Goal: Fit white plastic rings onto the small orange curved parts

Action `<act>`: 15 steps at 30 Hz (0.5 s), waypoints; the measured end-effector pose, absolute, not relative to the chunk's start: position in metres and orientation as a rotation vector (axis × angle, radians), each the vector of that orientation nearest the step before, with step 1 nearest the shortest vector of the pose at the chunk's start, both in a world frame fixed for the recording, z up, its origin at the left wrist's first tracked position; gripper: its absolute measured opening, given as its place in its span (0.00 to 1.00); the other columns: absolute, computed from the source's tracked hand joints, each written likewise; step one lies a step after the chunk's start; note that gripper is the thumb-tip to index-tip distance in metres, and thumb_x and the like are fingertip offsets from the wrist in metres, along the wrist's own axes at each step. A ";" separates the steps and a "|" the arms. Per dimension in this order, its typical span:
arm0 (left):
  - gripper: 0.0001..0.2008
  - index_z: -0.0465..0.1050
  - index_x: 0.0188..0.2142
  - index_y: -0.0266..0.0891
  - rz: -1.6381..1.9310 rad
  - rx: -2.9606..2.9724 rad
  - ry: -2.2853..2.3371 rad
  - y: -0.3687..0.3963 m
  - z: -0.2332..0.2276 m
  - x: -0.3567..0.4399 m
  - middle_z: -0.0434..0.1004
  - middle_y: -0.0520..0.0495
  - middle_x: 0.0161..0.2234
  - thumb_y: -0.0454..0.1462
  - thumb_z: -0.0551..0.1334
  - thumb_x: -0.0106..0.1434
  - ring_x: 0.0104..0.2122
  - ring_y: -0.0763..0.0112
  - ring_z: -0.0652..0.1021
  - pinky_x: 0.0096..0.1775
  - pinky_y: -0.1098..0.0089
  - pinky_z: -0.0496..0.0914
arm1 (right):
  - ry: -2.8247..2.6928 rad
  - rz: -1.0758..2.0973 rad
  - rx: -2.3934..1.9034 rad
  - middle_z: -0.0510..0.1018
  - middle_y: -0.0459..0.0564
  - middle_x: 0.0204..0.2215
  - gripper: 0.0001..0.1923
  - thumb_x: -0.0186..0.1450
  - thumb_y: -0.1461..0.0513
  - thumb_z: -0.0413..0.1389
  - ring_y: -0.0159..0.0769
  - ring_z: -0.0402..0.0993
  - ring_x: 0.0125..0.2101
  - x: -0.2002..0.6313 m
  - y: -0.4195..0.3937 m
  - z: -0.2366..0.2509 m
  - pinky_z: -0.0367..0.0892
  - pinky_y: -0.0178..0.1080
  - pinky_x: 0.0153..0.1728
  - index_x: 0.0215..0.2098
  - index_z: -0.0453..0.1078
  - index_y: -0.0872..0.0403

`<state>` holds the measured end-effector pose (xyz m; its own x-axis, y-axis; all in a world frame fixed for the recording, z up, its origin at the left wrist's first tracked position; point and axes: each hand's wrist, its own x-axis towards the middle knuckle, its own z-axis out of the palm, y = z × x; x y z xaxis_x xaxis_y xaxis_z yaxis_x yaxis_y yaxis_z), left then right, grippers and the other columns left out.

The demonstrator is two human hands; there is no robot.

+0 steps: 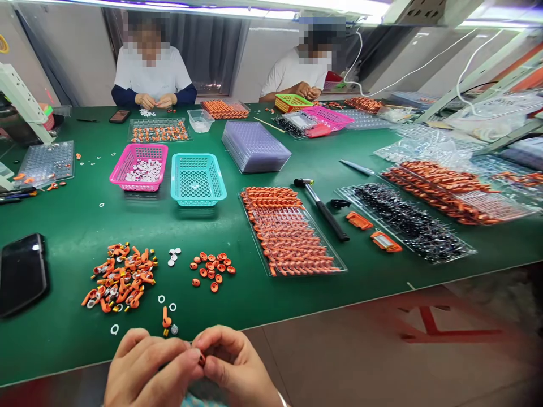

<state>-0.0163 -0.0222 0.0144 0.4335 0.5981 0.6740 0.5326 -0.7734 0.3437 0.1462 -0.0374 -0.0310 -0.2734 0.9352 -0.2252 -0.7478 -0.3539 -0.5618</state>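
Note:
My left hand [146,370] and my right hand [237,362] meet at the table's near edge. Both pinch a small orange earbud cap [202,358] between their fingertips, which cover most of it. Just beyond my fingers lies one orange earbud housing [166,317] with a stem, beside a small silver disc [175,329] and several white rings [161,299]. A heap of orange earbud housings [123,277] with yellow tabs is farther left. Loose orange earbud caps [210,268] are scattered ahead of my right hand, near a few white round pads [172,258].
A tray of orange parts [292,232], a hammer [324,212] and a tray of black parts [407,220] lie right. Pink [119,175] and turquoise [198,196] baskets stand ahead, beside stacked clear trays [257,144]. A phone [23,274] lies left. Two people work opposite.

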 end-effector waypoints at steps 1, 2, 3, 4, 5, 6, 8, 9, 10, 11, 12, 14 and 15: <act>0.05 0.76 0.38 0.37 1.245 2.594 1.021 -0.020 0.016 -0.015 0.82 0.49 0.31 0.29 0.62 0.65 0.27 0.72 0.80 0.39 0.67 0.67 | -0.401 1.848 -0.619 0.83 0.44 0.26 0.13 0.48 0.61 0.74 0.24 0.77 0.26 0.145 -0.037 -0.031 0.70 0.25 0.31 0.30 0.80 0.54; 0.05 0.76 0.36 0.37 1.242 2.598 1.015 -0.019 0.017 -0.015 0.81 0.49 0.30 0.30 0.61 0.66 0.26 0.72 0.79 0.38 0.67 0.67 | -0.380 1.851 -0.602 0.83 0.44 0.26 0.13 0.48 0.61 0.74 0.24 0.77 0.26 0.145 -0.037 -0.032 0.69 0.24 0.31 0.30 0.80 0.54; 0.05 0.77 0.35 0.37 1.261 2.606 1.001 -0.017 0.019 -0.014 0.80 0.49 0.29 0.30 0.61 0.66 0.25 0.73 0.79 0.36 0.67 0.67 | -0.356 1.862 -0.585 0.83 0.45 0.26 0.14 0.47 0.61 0.74 0.24 0.77 0.26 0.144 -0.037 -0.032 0.69 0.24 0.30 0.31 0.80 0.54; 0.06 0.78 0.35 0.37 1.286 2.613 0.986 -0.016 0.020 -0.013 0.80 0.49 0.28 0.30 0.61 0.66 0.25 0.73 0.78 0.35 0.68 0.67 | -0.328 1.879 -0.572 0.83 0.45 0.25 0.14 0.47 0.61 0.74 0.24 0.77 0.26 0.143 -0.037 -0.032 0.69 0.24 0.30 0.31 0.79 0.54; 0.06 0.78 0.35 0.36 1.309 2.615 0.971 -0.015 0.022 -0.012 0.80 0.49 0.28 0.30 0.61 0.66 0.25 0.74 0.78 0.35 0.68 0.67 | -0.300 1.896 -0.567 0.83 0.45 0.25 0.14 0.47 0.60 0.74 0.24 0.76 0.25 0.142 -0.037 -0.033 0.69 0.24 0.29 0.30 0.79 0.55; 0.07 0.79 0.35 0.36 1.327 2.606 0.972 -0.015 0.023 -0.012 0.79 0.48 0.29 0.30 0.61 0.66 0.26 0.74 0.78 0.34 0.68 0.67 | -0.276 1.909 -0.569 0.83 0.45 0.25 0.14 0.47 0.60 0.74 0.23 0.76 0.24 0.142 -0.036 -0.033 0.68 0.24 0.28 0.30 0.79 0.55; 0.07 0.79 0.36 0.34 1.315 2.589 0.981 -0.016 0.025 -0.011 0.79 0.47 0.29 0.28 0.60 0.67 0.27 0.74 0.77 0.35 0.68 0.66 | -0.246 1.923 -0.584 0.83 0.46 0.24 0.15 0.46 0.60 0.75 0.23 0.76 0.23 0.141 -0.036 -0.032 0.68 0.24 0.27 0.29 0.79 0.56; 0.08 0.79 0.36 0.34 1.289 2.585 0.986 -0.016 0.025 -0.011 0.79 0.47 0.30 0.28 0.60 0.67 0.27 0.73 0.77 0.35 0.67 0.66 | -0.237 1.925 -0.591 0.82 0.46 0.24 0.15 0.46 0.60 0.75 0.23 0.75 0.23 0.141 -0.037 -0.032 0.67 0.24 0.27 0.29 0.79 0.56; 0.08 0.79 0.36 0.33 1.279 2.586 0.978 -0.017 0.025 -0.011 0.79 0.47 0.30 0.28 0.60 0.67 0.28 0.73 0.77 0.36 0.67 0.66 | -0.229 1.927 -0.596 0.82 0.46 0.24 0.15 0.46 0.60 0.75 0.23 0.75 0.22 0.141 -0.037 -0.032 0.67 0.24 0.27 0.29 0.79 0.56; 0.08 0.79 0.36 0.33 1.272 2.589 0.968 -0.018 0.026 -0.011 0.79 0.47 0.30 0.28 0.60 0.67 0.28 0.74 0.77 0.36 0.67 0.65 | -0.226 1.929 -0.599 0.82 0.46 0.23 0.15 0.46 0.60 0.75 0.23 0.75 0.22 0.141 -0.038 -0.031 0.67 0.24 0.27 0.29 0.79 0.56; 0.08 0.79 0.37 0.33 1.260 2.589 0.961 -0.019 0.025 -0.011 0.79 0.47 0.30 0.28 0.59 0.67 0.28 0.74 0.77 0.36 0.67 0.65 | -0.225 1.929 -0.601 0.82 0.45 0.23 0.15 0.46 0.60 0.75 0.23 0.75 0.22 0.141 -0.038 -0.031 0.67 0.24 0.27 0.28 0.79 0.56; 0.08 0.78 0.37 0.33 1.245 2.587 0.954 -0.019 0.025 -0.012 0.78 0.47 0.31 0.28 0.59 0.68 0.29 0.74 0.77 0.36 0.67 0.64 | -0.227 1.919 -0.605 0.82 0.45 0.22 0.14 0.46 0.60 0.75 0.23 0.75 0.22 0.141 -0.039 -0.032 0.67 0.24 0.27 0.28 0.79 0.56; 0.08 0.78 0.38 0.33 1.245 2.589 0.946 -0.020 0.025 -0.012 0.78 0.47 0.31 0.28 0.59 0.68 0.29 0.74 0.76 0.37 0.67 0.64 | -0.230 1.914 -0.608 0.82 0.45 0.22 0.14 0.46 0.60 0.75 0.23 0.75 0.22 0.140 -0.040 -0.032 0.67 0.24 0.27 0.27 0.79 0.56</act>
